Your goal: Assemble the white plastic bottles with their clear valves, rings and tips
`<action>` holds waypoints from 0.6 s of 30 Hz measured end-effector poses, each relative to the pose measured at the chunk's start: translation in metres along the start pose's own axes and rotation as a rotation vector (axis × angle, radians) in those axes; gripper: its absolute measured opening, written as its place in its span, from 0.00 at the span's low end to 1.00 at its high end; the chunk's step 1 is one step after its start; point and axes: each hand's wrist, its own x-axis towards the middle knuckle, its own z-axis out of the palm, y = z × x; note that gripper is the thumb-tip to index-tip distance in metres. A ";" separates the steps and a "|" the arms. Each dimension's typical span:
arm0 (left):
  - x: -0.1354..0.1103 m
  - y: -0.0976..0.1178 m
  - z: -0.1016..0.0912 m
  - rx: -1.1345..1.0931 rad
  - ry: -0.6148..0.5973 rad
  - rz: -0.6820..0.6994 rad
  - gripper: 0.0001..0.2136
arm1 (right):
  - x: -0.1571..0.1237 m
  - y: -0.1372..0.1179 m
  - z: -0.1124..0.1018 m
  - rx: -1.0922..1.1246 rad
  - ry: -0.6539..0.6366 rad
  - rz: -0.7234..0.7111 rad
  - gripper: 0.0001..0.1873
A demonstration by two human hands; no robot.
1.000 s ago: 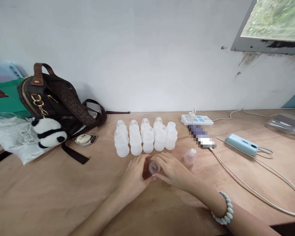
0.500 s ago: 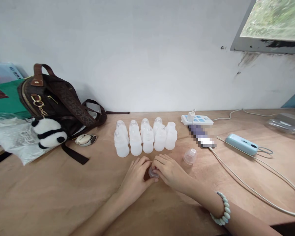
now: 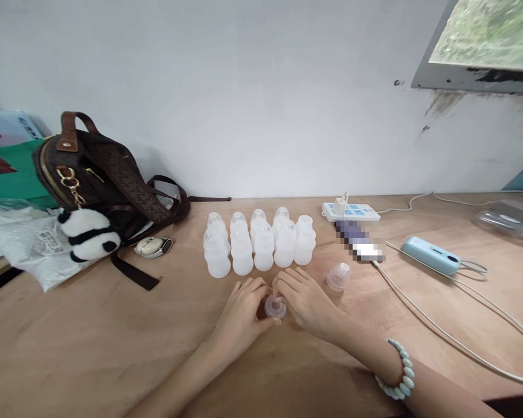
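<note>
I watch a small translucent plastic ring (image 3: 275, 307) near the middle of the desk (image 3: 91, 348), between my two hands, its pale round rim facing up and its middle looking slightly darker. My left hand (image 3: 244, 306) grips it, fingers curled round the far left side and thumb along the near edge. My right hand (image 3: 305, 302) comes in from the other side with fingers bent down over the rim; they cover its far right part, so I cannot tell whether they pinch it or only touch it. A bracelet (image 3: 407, 371) of pale beads circles the right wrist. Just beyond my fingertips a close cluster of frosted white bottles (image 3: 264, 255) stands upright in two rows, most topped with clear domes, and blocks the way straight forward. Just beside my right hand, a loose clear cap (image 3: 339, 277) sits on the wood. Farther right I see a white power strip (image 3: 351, 212), a pixelated phone (image 3: 359, 241) with a white cable (image 3: 518, 380) looping toward the near edge, a light blue power bank (image 3: 431, 255) and a clear plastic box (image 3: 509, 220). Well off to the left are a cream mouse (image 3: 152, 247), a dark backpack (image 3: 122, 168) with a panda plush (image 3: 89, 235) hanging from it, and a crinkled plastic bag (image 3: 30, 244)
</note>
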 end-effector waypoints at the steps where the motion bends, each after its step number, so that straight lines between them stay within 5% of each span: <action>1: 0.000 0.001 0.000 -0.002 0.006 0.000 0.09 | 0.000 0.000 -0.001 0.008 0.022 -0.004 0.10; 8: -0.001 0.002 -0.003 0.004 0.019 0.009 0.09 | 0.001 -0.002 -0.003 0.029 0.110 -0.044 0.13; 15: -0.003 -0.003 0.002 0.066 -0.004 0.026 0.06 | 0.001 0.003 0.004 0.005 0.050 -0.075 0.13; 18: -0.005 -0.002 0.004 0.040 -0.009 0.017 0.11 | 0.001 0.007 -0.005 0.047 0.110 -0.034 0.09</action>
